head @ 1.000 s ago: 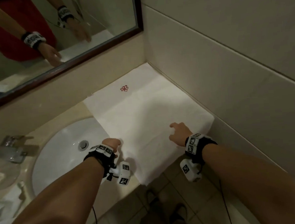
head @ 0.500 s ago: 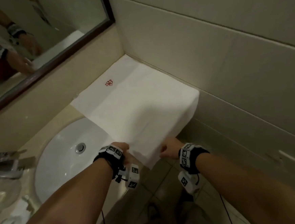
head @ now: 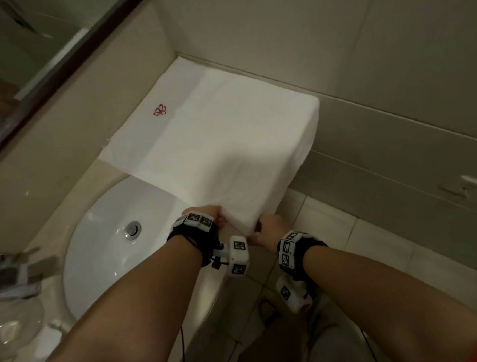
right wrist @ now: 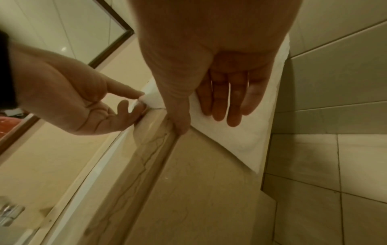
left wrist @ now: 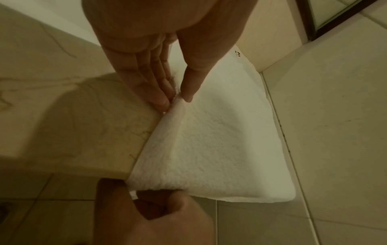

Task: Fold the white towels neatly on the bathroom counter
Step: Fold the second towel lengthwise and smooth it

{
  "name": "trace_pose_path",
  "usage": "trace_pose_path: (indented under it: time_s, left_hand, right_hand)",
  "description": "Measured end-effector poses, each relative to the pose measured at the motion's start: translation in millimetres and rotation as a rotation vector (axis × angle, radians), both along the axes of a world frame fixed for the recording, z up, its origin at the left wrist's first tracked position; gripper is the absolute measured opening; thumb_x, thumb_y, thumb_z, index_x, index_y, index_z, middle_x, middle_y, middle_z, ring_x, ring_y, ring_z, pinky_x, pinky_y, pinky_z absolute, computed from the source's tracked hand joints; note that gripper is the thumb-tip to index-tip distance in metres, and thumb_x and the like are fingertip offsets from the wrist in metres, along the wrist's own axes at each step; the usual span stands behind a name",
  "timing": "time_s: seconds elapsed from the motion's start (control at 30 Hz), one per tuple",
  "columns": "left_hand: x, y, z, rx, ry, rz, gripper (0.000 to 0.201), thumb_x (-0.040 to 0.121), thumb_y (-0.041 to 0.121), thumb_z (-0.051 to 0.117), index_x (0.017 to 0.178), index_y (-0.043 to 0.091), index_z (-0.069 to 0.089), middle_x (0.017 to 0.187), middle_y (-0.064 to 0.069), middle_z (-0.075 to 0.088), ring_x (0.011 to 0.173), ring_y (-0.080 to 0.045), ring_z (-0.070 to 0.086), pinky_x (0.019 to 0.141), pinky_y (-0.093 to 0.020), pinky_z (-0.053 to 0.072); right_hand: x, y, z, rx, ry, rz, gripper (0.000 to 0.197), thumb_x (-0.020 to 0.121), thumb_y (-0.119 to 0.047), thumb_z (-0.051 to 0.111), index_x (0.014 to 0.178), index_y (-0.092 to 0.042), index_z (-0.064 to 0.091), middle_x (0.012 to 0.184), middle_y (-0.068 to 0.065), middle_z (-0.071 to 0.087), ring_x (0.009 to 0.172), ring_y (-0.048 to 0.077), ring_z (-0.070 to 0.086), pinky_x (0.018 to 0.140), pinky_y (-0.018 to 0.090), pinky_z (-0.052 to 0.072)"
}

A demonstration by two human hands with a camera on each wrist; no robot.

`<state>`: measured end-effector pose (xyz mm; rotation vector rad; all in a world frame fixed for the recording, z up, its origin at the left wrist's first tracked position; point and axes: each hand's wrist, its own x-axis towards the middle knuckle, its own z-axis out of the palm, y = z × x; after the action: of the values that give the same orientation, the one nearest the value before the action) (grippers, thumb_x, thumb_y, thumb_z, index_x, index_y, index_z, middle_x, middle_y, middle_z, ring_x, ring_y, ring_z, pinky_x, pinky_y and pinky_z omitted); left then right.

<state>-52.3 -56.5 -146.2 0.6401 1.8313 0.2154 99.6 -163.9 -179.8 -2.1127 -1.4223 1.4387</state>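
A white towel [head: 228,141] with a small red emblem [head: 160,110] lies spread over the counter's right end, against the tiled wall; its near edge hangs over the counter front. My left hand [head: 217,221] pinches that near edge at its left corner, thumb against fingertips, as the left wrist view shows [left wrist: 178,99]. My right hand [head: 262,227] grips the same hanging edge close beside it, fingers under the cloth and thumb on the other side [right wrist: 201,122]. The two hands are almost touching.
A white sink basin [head: 101,234] is set in the beige counter [head: 108,174] left of the towel, with a chrome faucet [head: 7,273] and a glass [head: 11,321] further left. A dark-framed mirror [head: 52,81] hangs behind. Tiled floor [head: 336,244] lies below.
Both hands slid off the towel's top down to its near hanging edge, drew close together and took hold of it. The head view swung right and down.
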Motion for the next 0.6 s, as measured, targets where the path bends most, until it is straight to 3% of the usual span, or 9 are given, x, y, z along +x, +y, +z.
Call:
trace_pose_path:
  time_s: [0.07,0.17,0.23,0.3,0.37,0.43,0.5,0.57,0.6]
  left_hand:
    - [-2.7,7.0,-19.0,0.014,0.01,0.033,0.019,0.079,0.025,0.075,0.086,0.007,0.071,0.079,-0.012,0.072,0.068,-0.029,0.069,0.075,-0.046,0.058]
    - [-1.9,13.4,-30.6,-0.008,-0.019,0.022,0.029,0.08,0.03,0.072,0.095,0.006,0.069,0.081,-0.012,0.07,0.075,-0.031,0.067,0.084,-0.051,0.055]
    - [6.1,8.2,-9.0,-0.037,-0.025,0.053,0.026,0.084,0.028,0.067,0.091,0.003,0.064,0.078,-0.013,0.065,0.076,-0.031,0.064,0.085,-0.046,0.053]
    - [10.4,8.7,1.7,-0.033,-0.017,0.038,0.02,0.086,0.024,0.061,0.083,0.005,0.058,0.075,-0.012,0.061,0.071,-0.029,0.059,0.076,-0.04,0.049]
    - [15.8,9.4,13.9,-0.028,-0.036,0.026,0.018,0.084,0.023,0.058,0.087,0.005,0.059,0.079,-0.014,0.061,0.075,-0.031,0.061,0.075,-0.04,0.048]
    - [17.3,13.4,19.0,0.001,-0.038,0.033,0.017,0.085,0.018,0.054,0.089,0.003,0.059,0.079,-0.015,0.06,0.076,-0.031,0.061,0.076,-0.037,0.049]
    - [19.8,17.7,23.1,0.006,-0.046,0.034,0.013,0.086,0.016,0.051,0.081,0.005,0.055,0.076,-0.013,0.057,0.071,-0.028,0.056,0.072,-0.032,0.045]
    - [16.1,22.7,16.7,0.031,-0.078,0.044,0.013,0.078,0.018,0.053,0.083,0.007,0.056,0.082,-0.012,0.061,0.078,-0.028,0.061,0.081,-0.034,0.05]
    - [14.2,26.1,10.6,0.035,-0.078,0.061,0.021,0.071,0.02,0.055,0.086,0.006,0.058,0.089,-0.013,0.064,0.084,-0.031,0.064,0.087,-0.041,0.051]
  right_hand:
    - [-3.1,0.6,-2.8,-0.002,-0.059,0.008,0.046,0.074,-0.047,0.076,0.105,-0.015,0.065,0.101,0.005,0.067,0.089,0.024,0.064,0.075,0.031,0.052]
    - [-1.4,2.3,-2.9,0.023,-0.121,0.034,0.038,0.08,-0.04,0.07,0.105,-0.012,0.066,0.105,0.008,0.068,0.092,0.026,0.064,0.081,0.035,0.055]
    - [3.7,2.2,0.0,0.046,-0.133,0.051,0.031,0.084,-0.037,0.066,0.102,-0.012,0.066,0.102,0.009,0.068,0.09,0.026,0.064,0.081,0.037,0.056]
    - [10.9,1.4,6.5,0.065,-0.145,0.064,0.022,0.084,-0.033,0.064,0.095,-0.013,0.065,0.099,0.008,0.066,0.087,0.025,0.063,0.077,0.034,0.055]
    - [19.6,0.9,14.3,0.093,-0.152,0.045,0.016,0.084,-0.031,0.062,0.093,-0.018,0.062,0.095,0.004,0.063,0.083,0.022,0.061,0.071,0.03,0.052]
    - [27.6,0.7,19.5,0.114,-0.172,0.015,0.011,0.085,-0.031,0.061,0.089,-0.022,0.055,0.09,0.0,0.059,0.079,0.02,0.057,0.065,0.027,0.045]
    - [37.2,0.5,23.8,0.14,-0.212,0.009,0.016,0.087,-0.031,0.06,0.084,-0.022,0.048,0.085,0.0,0.055,0.074,0.021,0.053,0.061,0.027,0.038]
    - [46.2,1.3,27.9,0.153,-0.242,0.004,0.015,0.086,-0.026,0.06,0.083,-0.02,0.047,0.083,0.0,0.053,0.075,0.022,0.053,0.058,0.027,0.036]
    - [50.1,2.3,30.0,0.158,-0.247,0.003,0.012,0.085,-0.022,0.059,0.083,-0.02,0.048,0.084,0.0,0.053,0.076,0.023,0.053,0.059,0.027,0.036]
